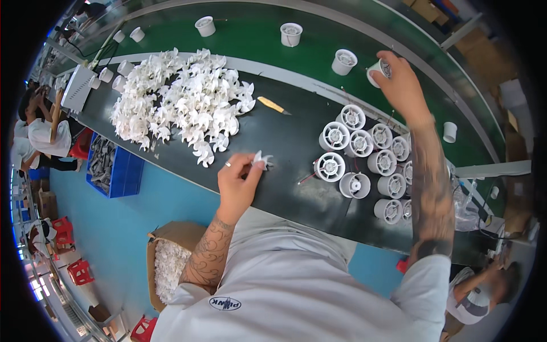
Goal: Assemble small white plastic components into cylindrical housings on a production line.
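Between the fingertips of my left hand (237, 183) is a small white fan blade (262, 160), held above the dark bench near its front edge. Out over the green conveyor, my right hand (400, 85) grips a white round fan housing (380, 72) by its rim. A cluster of white fan housings (360, 143), several with thin red wires, stands on the bench beneath my right forearm. Left of it spreads a big heap of loose white fan blades (194, 102). A yellow-handled knife (272, 105) lies between heap and cluster.
Along the green conveyor (250, 43) stand more white housings (291, 35) spaced apart. A blue crate (117, 171) of dark parts is on the floor to the left. Below the bench, an open cardboard box (168, 262) holds white pieces. Other people sit at far left and lower right.
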Motion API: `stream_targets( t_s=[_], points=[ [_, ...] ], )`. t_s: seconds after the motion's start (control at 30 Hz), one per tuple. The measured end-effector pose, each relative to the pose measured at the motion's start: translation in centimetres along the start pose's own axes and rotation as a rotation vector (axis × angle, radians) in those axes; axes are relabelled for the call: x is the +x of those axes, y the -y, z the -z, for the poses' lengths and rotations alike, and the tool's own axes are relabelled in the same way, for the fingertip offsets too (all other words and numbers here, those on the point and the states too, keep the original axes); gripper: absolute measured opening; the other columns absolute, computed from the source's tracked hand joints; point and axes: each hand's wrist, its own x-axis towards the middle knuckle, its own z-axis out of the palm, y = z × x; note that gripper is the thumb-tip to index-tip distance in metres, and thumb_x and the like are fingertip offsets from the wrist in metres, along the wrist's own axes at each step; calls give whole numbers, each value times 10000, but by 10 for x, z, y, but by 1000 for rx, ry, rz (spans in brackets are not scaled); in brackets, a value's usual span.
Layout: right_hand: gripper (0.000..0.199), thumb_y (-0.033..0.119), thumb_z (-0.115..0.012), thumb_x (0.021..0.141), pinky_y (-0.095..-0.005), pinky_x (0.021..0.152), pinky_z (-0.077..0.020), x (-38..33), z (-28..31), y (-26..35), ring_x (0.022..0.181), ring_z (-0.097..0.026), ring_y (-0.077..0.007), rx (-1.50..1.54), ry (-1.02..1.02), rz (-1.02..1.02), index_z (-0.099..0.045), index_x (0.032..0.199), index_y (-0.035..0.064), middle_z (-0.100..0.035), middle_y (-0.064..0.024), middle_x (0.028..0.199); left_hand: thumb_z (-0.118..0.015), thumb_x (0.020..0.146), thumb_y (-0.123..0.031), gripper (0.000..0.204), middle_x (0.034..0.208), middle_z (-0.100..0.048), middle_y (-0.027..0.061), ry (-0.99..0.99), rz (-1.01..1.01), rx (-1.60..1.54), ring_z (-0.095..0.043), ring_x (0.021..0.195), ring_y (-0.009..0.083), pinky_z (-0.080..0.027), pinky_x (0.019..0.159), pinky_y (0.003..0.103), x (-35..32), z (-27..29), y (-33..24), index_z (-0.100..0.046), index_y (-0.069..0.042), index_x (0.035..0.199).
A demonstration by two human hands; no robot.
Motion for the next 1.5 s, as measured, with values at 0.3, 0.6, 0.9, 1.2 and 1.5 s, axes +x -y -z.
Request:
stream_targets(
  t_s=[0.3, 0.6, 0.9, 1.2, 1.5],
  points=[
    [538, 221, -725, 811, -462, 937, -482, 9, -37, 3, 1148, -557, -404, -514, 41, 60, -551, 1285, 34, -566, -261, 1254, -706, 849, -12, 97, 830, -636, 52, 26, -79, 90, -612, 684, 88, -488, 623, 224, 0, 3, -9, -675, 31, 929],
    [385, 130, -683, 775, -485, 1147, -293, -113, -6, 77, 1347, -424, -270, -181, 469, 814, -649, 1157, 101, -573, -61, 1305, -730, 810, -20, 113, 785, -629, 72, 119, -224, 239, -628, 651, 144, -491, 603, 252, 8, -4, -12, -683, 3, 910],
    [613, 362, -674, 859, -347, 926, -479, -112, 7, 78, 1094, -591, -195, 1030, 352, -128, -484, 1321, 6, -588, -117, 1193, -685, 858, 19, 105, 861, -634, 69, 52, -125, 64, -629, 729, 117, -510, 661, 247, 3, -5, -10, -656, 47, 955],
    [556, 460, -389, 952, -327, 617, -503, -138, -8, 109, 785, -618, -187, 1560, 376, -614, -516, 1271, 23, -617, -96, 1047, -674, 818, 96, 162, 1147, -580, 136, 283, -362, -454, -644, 837, 172, -533, 743, 280, 11, -26, -100, -688, 45, 971],
    [559, 438, -365, 976, -343, 970, -422, -158, 4, 114, 1119, -548, -193, 1627, 475, -411, -462, 1325, 12, -556, -108, 1201, -745, 764, 58, 190, 1151, -635, 149, 455, -416, -337, -672, 860, 185, -559, 720, 288, 15, -24, -109, -733, 17, 949]
  ],
)
